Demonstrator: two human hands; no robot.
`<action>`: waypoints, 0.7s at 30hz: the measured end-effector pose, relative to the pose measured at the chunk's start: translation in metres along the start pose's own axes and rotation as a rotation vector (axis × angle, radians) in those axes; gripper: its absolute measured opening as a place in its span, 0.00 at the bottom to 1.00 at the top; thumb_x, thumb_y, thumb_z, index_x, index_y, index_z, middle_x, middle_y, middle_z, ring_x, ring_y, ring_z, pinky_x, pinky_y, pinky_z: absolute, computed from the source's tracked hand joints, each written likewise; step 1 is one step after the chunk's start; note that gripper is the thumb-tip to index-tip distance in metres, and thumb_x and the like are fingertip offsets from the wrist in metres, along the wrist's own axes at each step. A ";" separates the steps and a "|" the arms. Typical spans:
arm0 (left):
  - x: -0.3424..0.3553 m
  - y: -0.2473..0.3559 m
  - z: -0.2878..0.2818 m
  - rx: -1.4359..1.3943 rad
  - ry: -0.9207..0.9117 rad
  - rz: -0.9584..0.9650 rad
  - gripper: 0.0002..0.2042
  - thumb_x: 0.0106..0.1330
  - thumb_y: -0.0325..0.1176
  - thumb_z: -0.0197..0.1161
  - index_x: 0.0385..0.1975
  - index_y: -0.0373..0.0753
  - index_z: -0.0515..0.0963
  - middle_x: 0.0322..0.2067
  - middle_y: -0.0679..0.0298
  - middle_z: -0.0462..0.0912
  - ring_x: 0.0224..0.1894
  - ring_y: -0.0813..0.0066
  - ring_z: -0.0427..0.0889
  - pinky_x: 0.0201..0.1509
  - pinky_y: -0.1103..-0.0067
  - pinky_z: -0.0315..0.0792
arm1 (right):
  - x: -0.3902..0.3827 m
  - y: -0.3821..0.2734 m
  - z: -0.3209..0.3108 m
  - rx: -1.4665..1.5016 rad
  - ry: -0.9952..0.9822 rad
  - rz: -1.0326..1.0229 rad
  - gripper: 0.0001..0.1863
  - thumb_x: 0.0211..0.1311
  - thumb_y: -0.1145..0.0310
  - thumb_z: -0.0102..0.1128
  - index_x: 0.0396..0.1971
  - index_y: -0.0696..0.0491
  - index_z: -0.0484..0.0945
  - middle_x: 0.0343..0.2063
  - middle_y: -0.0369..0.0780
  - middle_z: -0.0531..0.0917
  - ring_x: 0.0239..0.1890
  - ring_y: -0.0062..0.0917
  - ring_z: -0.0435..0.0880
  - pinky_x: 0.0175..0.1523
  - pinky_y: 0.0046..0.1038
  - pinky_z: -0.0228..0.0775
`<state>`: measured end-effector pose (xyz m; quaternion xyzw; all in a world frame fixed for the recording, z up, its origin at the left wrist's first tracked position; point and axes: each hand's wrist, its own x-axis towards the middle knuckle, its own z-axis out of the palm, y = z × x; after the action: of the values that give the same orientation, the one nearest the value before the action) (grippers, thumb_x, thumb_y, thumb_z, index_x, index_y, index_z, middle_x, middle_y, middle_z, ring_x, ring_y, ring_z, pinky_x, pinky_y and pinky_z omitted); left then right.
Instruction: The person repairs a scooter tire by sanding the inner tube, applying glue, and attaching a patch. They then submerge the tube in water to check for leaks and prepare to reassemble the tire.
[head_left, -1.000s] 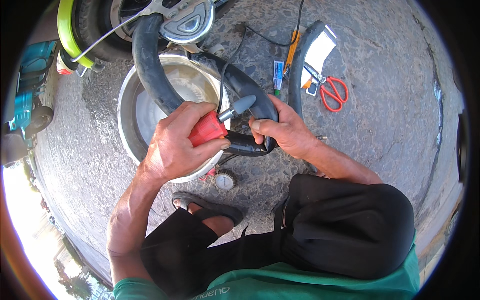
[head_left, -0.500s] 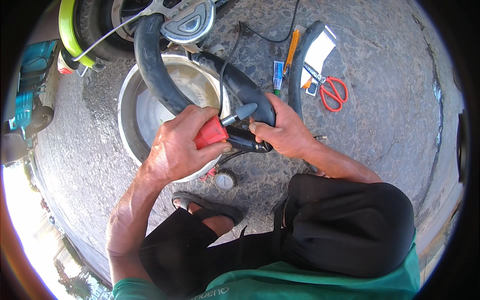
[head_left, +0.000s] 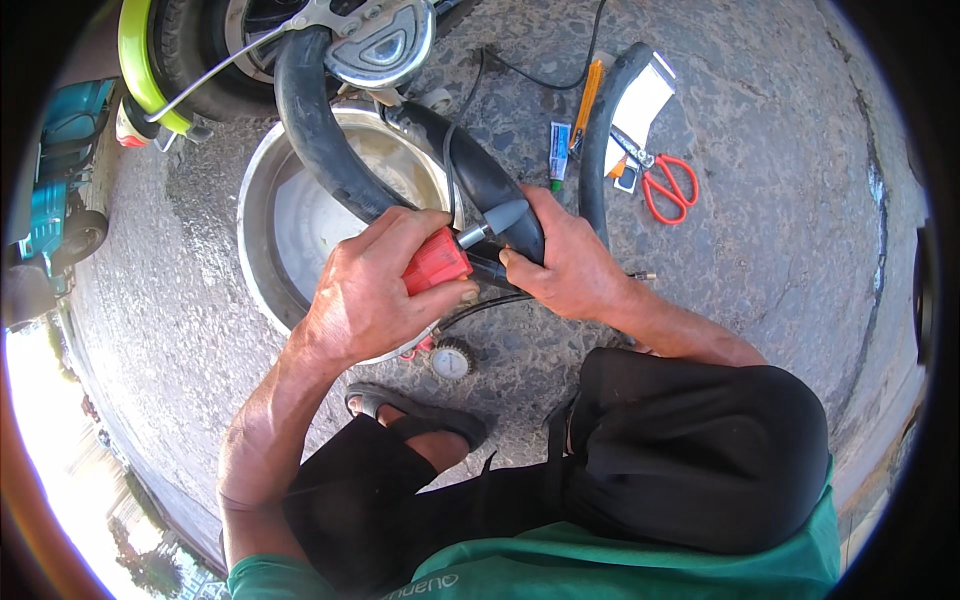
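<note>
- Between your two hands and a little beyond them, the black inner tube (head_left: 488,170) is looping down from beside the wheel (head_left: 178,60), one strand passing behind your left hand (head_left: 362,285) and the other running into your right hand (head_left: 572,262).
- Your left hand is wrapping its fingers and thumb around a red-bodied rotary grinder (head_left: 437,262), pointing its grey conical stone (head_left: 507,214) towards your right.
- That stone is overlapping the tube just beside your right fingers; whether it is touching the rubber, I cannot tell.
- Your right hand is closing round the tube at its bend, its thumb lying on the near side.
- Beneath the tube, a metal basin (head_left: 256,215) is holding water, its near rim sitting partly behind your left hand.
- Below your hands, a round pressure gauge (head_left: 451,361) is lying on the ground near your sandal (head_left: 425,420).
- Beyond your right hand, a blue-and-white squeeze tube (head_left: 558,152), an orange box cutter (head_left: 587,105), a curved black rubber length (head_left: 591,150) and red-handled scissors (head_left: 646,161) are lying close together.
</note>
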<state>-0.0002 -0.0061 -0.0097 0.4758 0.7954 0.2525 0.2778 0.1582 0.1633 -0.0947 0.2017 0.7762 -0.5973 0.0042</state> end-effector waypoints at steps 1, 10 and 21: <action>0.000 0.001 0.000 0.012 0.015 0.011 0.29 0.49 0.33 0.81 0.52 0.34 0.78 0.43 0.52 0.84 0.45 0.54 0.87 0.49 0.68 0.80 | 0.000 0.000 0.000 -0.008 0.002 -0.006 0.31 0.60 0.66 0.61 0.62 0.60 0.65 0.35 0.58 0.82 0.39 0.55 0.86 0.43 0.46 0.75; -0.007 0.008 -0.006 0.073 0.011 -0.017 0.28 0.51 0.34 0.80 0.51 0.33 0.78 0.40 0.52 0.83 0.43 0.52 0.87 0.46 0.66 0.81 | 0.001 -0.007 -0.007 0.040 -0.035 0.060 0.31 0.60 0.67 0.61 0.61 0.62 0.64 0.35 0.58 0.82 0.38 0.54 0.86 0.43 0.46 0.75; -0.007 0.009 -0.001 0.044 0.020 -0.009 0.27 0.50 0.34 0.80 0.50 0.33 0.78 0.40 0.52 0.84 0.43 0.52 0.87 0.47 0.67 0.82 | 0.001 -0.007 -0.005 -0.016 -0.012 0.053 0.30 0.60 0.67 0.63 0.60 0.60 0.66 0.36 0.56 0.82 0.40 0.52 0.86 0.44 0.45 0.75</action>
<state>0.0071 -0.0086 -0.0016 0.4759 0.8056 0.2383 0.2604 0.1564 0.1666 -0.0869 0.2186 0.7753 -0.5920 0.0266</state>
